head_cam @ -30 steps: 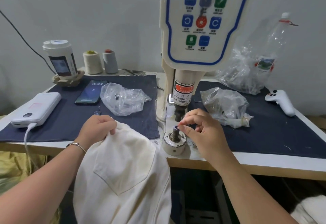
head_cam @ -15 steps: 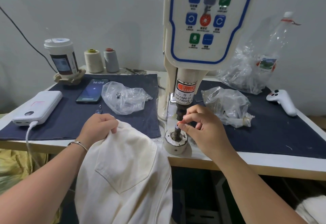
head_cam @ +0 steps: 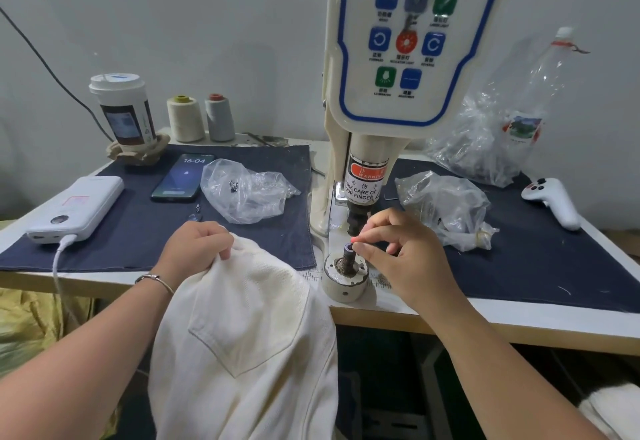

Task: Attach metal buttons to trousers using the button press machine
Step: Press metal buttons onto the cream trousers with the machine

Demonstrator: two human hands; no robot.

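I see my right hand (head_cam: pixel 405 259) with fingers pinched at the die post (head_cam: pixel 347 255), center frame; the button itself is hidden. My left hand (head_cam: pixel 194 249) clamps the trousers (head_cam: pixel 242 335), cut off below.

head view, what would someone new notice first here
The tall button press machine with its coloured control buttons dominates the upper centre, a finger warning label on its ram. Right under it, the right hand has its fingers at the small post of the round lower die, a red light spot on one fingertip. At lower centre the left hand grips cream trousers hanging off the table edge.
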